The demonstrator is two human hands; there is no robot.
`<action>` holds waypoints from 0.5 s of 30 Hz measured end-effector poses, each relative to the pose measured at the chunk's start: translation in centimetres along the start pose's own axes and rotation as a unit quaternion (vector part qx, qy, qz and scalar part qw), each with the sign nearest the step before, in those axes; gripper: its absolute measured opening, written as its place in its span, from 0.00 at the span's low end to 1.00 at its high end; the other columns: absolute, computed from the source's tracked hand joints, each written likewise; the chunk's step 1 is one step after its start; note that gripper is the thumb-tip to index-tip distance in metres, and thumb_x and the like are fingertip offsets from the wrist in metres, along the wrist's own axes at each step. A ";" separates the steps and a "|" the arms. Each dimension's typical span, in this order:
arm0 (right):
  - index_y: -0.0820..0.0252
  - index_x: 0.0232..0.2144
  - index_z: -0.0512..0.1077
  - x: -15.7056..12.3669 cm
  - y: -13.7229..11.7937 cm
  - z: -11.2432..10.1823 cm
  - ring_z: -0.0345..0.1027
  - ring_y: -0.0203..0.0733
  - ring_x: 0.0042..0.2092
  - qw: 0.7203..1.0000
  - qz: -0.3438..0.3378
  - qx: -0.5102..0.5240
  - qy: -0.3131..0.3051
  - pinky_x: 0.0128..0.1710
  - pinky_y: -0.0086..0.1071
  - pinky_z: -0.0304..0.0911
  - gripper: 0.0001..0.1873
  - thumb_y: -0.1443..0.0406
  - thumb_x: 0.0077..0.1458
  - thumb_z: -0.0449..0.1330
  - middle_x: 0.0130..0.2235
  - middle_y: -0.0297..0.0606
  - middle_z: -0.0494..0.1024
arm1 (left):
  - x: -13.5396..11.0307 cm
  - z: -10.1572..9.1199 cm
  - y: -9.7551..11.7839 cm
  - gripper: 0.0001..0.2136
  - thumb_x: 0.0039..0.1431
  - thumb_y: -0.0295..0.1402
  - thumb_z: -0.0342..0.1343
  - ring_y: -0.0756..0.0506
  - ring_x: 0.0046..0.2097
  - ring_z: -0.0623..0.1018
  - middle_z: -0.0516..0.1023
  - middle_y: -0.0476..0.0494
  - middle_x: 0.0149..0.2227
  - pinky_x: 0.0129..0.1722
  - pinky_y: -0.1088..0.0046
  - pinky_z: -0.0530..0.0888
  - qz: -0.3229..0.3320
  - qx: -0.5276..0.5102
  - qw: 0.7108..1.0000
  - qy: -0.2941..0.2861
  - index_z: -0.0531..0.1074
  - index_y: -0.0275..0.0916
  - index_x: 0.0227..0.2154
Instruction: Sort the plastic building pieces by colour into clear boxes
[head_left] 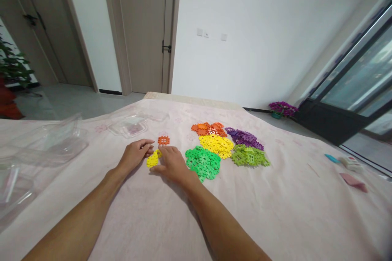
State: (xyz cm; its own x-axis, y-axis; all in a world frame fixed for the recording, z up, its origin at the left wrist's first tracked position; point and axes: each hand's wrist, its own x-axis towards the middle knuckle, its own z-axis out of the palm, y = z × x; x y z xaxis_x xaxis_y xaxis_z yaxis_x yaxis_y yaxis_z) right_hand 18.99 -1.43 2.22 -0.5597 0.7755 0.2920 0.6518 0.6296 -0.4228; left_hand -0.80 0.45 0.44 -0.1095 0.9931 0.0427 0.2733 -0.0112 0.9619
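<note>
Two or more yellow flower-shaped interlocking pieces (152, 160) lie on the cloth between my hands. My right hand (174, 164) is closed about them, thumb at the near edge and fingertips at the far side. My left hand (136, 153) rests at their left, its fingers stretched out and slightly bent; whether it touches them is unclear. Just beyond the fingertips lies an orange square window piece (163, 140). To the right are heaps of plastic pieces: green (203, 163), yellow (217, 146), orange (203, 129), purple (245, 138) and light green (249, 156). A white window piece (213, 132) lies by the orange heap.
A pale pink cloth (147, 216) covers the table. Clear plastic packaging (52, 142) spreads over its left side. At the far right are a blue item (332, 158), a small white box (350, 163) and a pink item (353, 182). Doors and a wall stand beyond.
</note>
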 end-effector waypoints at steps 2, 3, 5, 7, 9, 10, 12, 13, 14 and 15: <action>0.66 0.63 0.61 0.0 -0.6 0.6 0.60 0.56 0.61 1.000 0.010 -0.006 -0.005 0.59 0.48 0.57 0.43 0.47 0.54 0.65 0.60 0.53 0.70 | 0.1 0.3 -0.3 0.20 0.54 0.40 0.57 0.43 0.36 0.83 0.82 0.36 0.43 0.39 0.64 0.80 -0.012 -0.062 0.998 0.009 0.75 0.35 0.48; 0.66 0.64 0.60 0.1 -0.8 0.8 0.60 0.56 0.62 1.000 0.017 -0.008 -0.002 0.59 0.48 0.57 0.43 0.46 0.55 0.64 0.60 0.54 0.70 | 0.1 0.4 -0.4 0.20 0.53 0.39 0.57 0.44 0.36 0.83 0.82 0.36 0.42 0.38 0.64 0.81 -0.014 -0.079 0.997 0.020 0.75 0.35 0.48; 0.65 0.63 0.60 0.3 -1.4 1.2 0.60 0.56 0.61 0.999 0.037 -0.016 0.009 0.59 0.48 0.57 0.40 0.47 0.57 0.62 0.60 0.53 0.70 | 0.3 0.4 -0.6 0.20 0.54 0.37 0.57 0.44 0.35 0.83 0.82 0.37 0.40 0.38 0.64 0.81 -0.013 -0.100 0.993 0.053 0.75 0.34 0.48; 0.64 0.61 0.63 0.6 -1.9 1.4 0.61 0.55 0.60 0.998 0.053 -0.024 0.014 0.58 0.48 0.57 0.37 0.49 0.57 0.63 0.58 0.52 0.71 | 0.4 0.3 -0.7 0.18 0.54 0.36 0.56 0.45 0.36 0.83 0.82 0.38 0.39 0.38 0.65 0.81 -0.006 -0.106 0.991 0.086 0.75 0.34 0.46; 0.62 0.59 0.65 0.7 -2.1 1.5 0.62 0.54 0.58 0.998 0.055 -0.028 0.010 0.57 0.46 0.57 0.34 0.51 0.57 0.64 0.56 0.50 0.73 | 0.5 0.2 -0.7 0.18 0.53 0.36 0.56 0.46 0.36 0.83 0.82 0.38 0.40 0.39 0.66 0.81 0.001 -0.101 0.989 0.103 0.76 0.34 0.45; 0.60 0.59 0.66 0.8 -2.2 1.4 0.63 0.53 0.57 0.998 0.051 -0.027 0.006 0.56 0.45 0.57 0.33 0.51 0.56 0.64 0.55 0.48 0.74 | 0.5 0.2 -0.8 0.17 0.53 0.35 0.56 0.46 0.36 0.83 0.82 0.38 0.40 0.39 0.67 0.81 0.004 -0.098 0.989 0.107 0.76 0.34 0.45; 0.57 0.57 0.68 0.8 -2.2 1.2 0.64 0.51 0.55 0.999 0.042 -0.026 0.000 0.55 0.43 0.57 0.30 0.52 0.56 0.65 0.53 0.46 0.75 | 0.6 0.2 -0.9 0.17 0.53 0.36 0.57 0.46 0.36 0.82 0.82 0.39 0.40 0.39 0.67 0.80 0.009 -0.091 0.990 0.108 0.77 0.34 0.44; 0.56 0.56 0.70 0.8 -2.1 1.1 0.64 0.50 0.54 0.999 0.037 -0.027 -0.003 0.54 0.42 0.57 0.29 0.52 0.56 0.65 0.52 0.45 0.75 | 0.6 0.3 -0.9 0.16 0.53 0.36 0.57 0.46 0.35 0.82 0.82 0.39 0.40 0.38 0.67 0.80 0.012 -0.088 0.990 0.108 0.77 0.34 0.43; 0.55 0.55 0.71 0.9 -2.0 0.9 0.64 0.49 0.53 0.999 0.034 -0.028 -0.006 0.54 0.41 0.57 0.27 0.52 0.56 0.65 0.50 0.44 0.76 | 0.6 0.3 -1.0 0.16 0.53 0.36 0.57 0.47 0.35 0.82 0.82 0.39 0.39 0.38 0.67 0.80 0.015 -0.085 0.990 0.107 0.77 0.34 0.43; 0.55 0.53 0.73 0.9 -2.0 0.8 0.65 0.49 0.51 0.999 0.031 -0.029 -0.010 0.53 0.40 0.57 0.25 0.52 0.56 0.65 0.49 0.43 0.76 | 0.6 0.3 -1.0 0.16 0.53 0.36 0.56 0.47 0.35 0.82 0.82 0.39 0.39 0.38 0.68 0.80 0.017 -0.083 0.991 0.107 0.77 0.34 0.43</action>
State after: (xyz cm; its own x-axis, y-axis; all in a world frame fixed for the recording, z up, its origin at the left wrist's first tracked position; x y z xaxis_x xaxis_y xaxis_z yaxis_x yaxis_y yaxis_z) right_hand 16.76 -1.99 2.62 -0.5266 0.8125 0.2500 0.7141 0.5824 -0.3884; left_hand -0.86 1.11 -0.58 -0.3088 0.9442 0.1145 0.1212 -0.0803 0.9894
